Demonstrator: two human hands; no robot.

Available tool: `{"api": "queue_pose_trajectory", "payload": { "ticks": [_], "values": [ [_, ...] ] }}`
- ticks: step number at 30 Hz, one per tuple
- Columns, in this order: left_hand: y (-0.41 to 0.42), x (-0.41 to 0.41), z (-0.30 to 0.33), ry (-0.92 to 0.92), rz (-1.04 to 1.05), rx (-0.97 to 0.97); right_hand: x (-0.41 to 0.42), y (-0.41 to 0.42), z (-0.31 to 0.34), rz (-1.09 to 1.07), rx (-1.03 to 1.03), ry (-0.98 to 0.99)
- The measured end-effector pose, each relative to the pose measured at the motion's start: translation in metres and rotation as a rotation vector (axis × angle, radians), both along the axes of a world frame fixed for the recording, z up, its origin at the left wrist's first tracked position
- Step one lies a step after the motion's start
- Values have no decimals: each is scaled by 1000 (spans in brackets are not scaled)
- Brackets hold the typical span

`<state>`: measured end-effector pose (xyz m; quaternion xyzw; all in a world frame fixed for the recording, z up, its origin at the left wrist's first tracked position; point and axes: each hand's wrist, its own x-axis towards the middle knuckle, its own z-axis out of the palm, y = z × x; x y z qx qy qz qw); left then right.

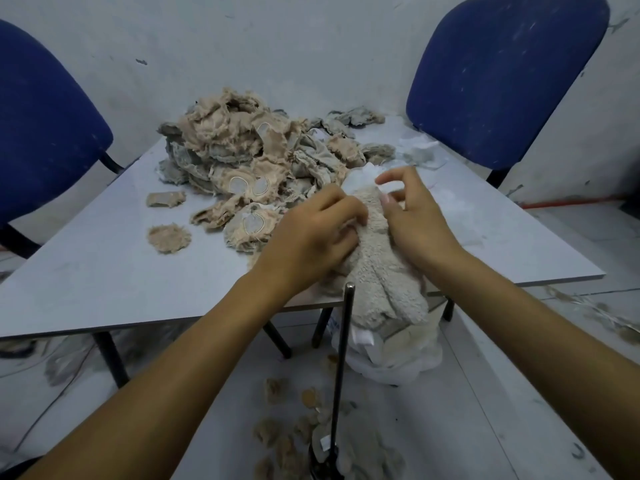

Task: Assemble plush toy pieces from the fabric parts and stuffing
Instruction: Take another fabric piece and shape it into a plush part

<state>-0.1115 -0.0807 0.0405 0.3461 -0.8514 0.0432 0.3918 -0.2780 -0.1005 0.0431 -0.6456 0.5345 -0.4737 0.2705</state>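
Note:
A cream plush toy piece (384, 271) lies at the table's front edge and hangs over it. My left hand (311, 233) grips its left side with curled fingers. My right hand (412, 216) is on its right side, with thumb and fingers pinching at the top, where white stuffing or fabric (360, 178) shows. A large heap of tan and grey fabric parts (249, 157) lies behind the hands in the middle of the table (104, 271).
Two loose tan pieces (166, 199) (169, 237) lie left of the heap. Blue chairs stand at the left (41, 126) and right (502, 74). A black rod (343, 358) rises from the floor. A white bag (391, 355) and scattered tan scraps (294, 431) sit below the table.

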Motion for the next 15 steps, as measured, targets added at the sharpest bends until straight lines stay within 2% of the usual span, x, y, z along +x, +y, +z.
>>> {"api": "queue_pose_trajectory", "payload": {
  "ticks": [2,4,6,9,13,15],
  "values": [
    [0,0,4,16,81,7,4,10,3,-41,-312,192],
    [2,-1,6,32,145,39,5,18,3,99,-428,389],
    [6,-2,8,33,186,76,4,23,1,158,-348,438],
    [15,-5,3,-32,181,87,3,25,-2,126,-258,439],
    [26,2,1,-45,189,-28,-1,28,-1,272,-225,491],
    [30,5,1,-44,195,-97,-6,31,-4,253,-279,536]
  ]
}}
